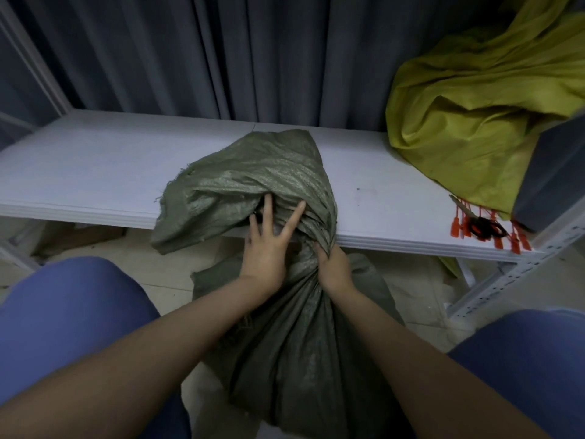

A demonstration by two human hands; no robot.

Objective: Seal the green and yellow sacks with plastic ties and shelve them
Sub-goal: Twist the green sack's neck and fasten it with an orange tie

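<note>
A green woven sack stands on the floor between my knees, its loose mouth flopped forward onto the white shelf board. My right hand is closed around the bunched neck of the sack. My left hand lies flat on the gathered fabric beside it, fingers spread, pressing the folds. A yellow sack slumps on the right end of the shelf, its mouth loose. A bundle of orange plastic ties lies on the shelf's front right corner, below the yellow sack.
Grey curtains hang behind the shelf. A dark grey box sits at the far right, against the yellow sack. The shelf's perforated metal upright runs down at the right. My blue-clad knees flank the green sack.
</note>
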